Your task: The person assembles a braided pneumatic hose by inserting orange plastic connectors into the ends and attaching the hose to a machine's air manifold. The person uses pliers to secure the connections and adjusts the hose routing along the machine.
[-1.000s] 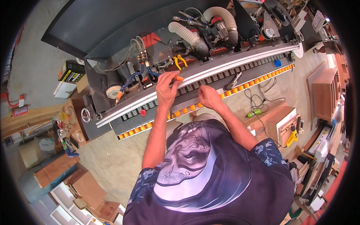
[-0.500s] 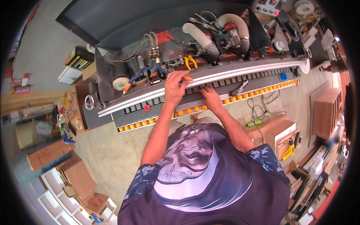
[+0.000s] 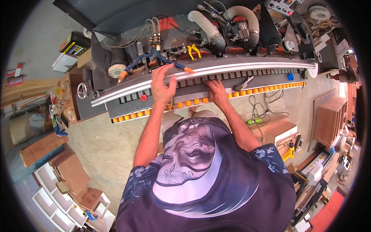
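Note:
My left hand (image 3: 164, 88) is raised over the long silver rail (image 3: 133, 87) of an edge-banding machine, its fingers apart and nothing in them. Close to its fingertips is the orange nozzle (image 3: 189, 70) of a blue segmented coolant hose (image 3: 166, 60). My right hand (image 3: 217, 92) reaches in below the rail, its fingers stretched onto the row of dark track pads (image 3: 247, 73); the fingertips are partly hidden. Beside it, between my hands, a flat grey strip (image 3: 193, 96) lies along the bed. A utility knife (image 3: 244, 83) rests to the right of my right hand.
Yellow-handled pliers (image 3: 192, 51) lie inside the machine, near ribbed suction hoses (image 3: 201, 24). A red knob (image 3: 143, 98) and a blue cap (image 3: 290, 77) sit along the bed. Orange rollers (image 3: 253, 92) line its front edge. Cables (image 3: 261, 110) trail on the floor at right.
My left hand has moved left, away from the orange nozzle, and its fingers have spread. My right hand stays at the track pads. The whole view has shifted slightly.

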`<state>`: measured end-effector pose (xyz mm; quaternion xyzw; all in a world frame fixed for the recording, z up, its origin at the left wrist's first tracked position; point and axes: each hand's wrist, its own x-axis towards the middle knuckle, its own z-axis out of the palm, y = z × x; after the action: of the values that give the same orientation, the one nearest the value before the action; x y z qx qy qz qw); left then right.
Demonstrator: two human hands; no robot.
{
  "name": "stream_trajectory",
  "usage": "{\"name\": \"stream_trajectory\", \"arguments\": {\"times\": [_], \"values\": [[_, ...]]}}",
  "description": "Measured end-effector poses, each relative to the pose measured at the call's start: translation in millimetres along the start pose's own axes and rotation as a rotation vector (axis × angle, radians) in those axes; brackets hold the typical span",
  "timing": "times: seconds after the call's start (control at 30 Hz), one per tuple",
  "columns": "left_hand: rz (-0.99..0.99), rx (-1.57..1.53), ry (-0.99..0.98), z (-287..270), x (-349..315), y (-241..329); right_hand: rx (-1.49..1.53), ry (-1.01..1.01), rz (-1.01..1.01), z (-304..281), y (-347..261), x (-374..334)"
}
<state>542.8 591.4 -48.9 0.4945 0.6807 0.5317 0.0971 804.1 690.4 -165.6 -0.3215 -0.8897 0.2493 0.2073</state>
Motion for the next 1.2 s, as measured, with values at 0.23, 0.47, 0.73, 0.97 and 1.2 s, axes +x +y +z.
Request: {"name": "stream_trajectory", "arguments": {"times": [0.23,0.47,0.73,0.97,1.2], "values": [[-0.273,0.057,0.096,-41.0,-109.7,-43.0,0.107,0.053,0.068,-10.0,11.9,-5.5],[-0.738,-0.024,-0.049,-53.9,-183.9,-58.3,0.143,0.086,0.095,-12.7,13.0,-8.4],[-0.871,0.036,-0.438,-79.9,-219.6,-71.4,0.229,-0.439,0.05,-11.1,-51.9,-44.8],[-1.02,0.104,-0.5,-153.9,-315.7,-119.2,0.12,-0.998,0.525,118.5,-27.1,-127.0],[-1.338,0.041,-0.47,-275.9,-397.8,-125.0,-0.012,-1.07,0.701,187.1,-85.7,-156.4]]}}
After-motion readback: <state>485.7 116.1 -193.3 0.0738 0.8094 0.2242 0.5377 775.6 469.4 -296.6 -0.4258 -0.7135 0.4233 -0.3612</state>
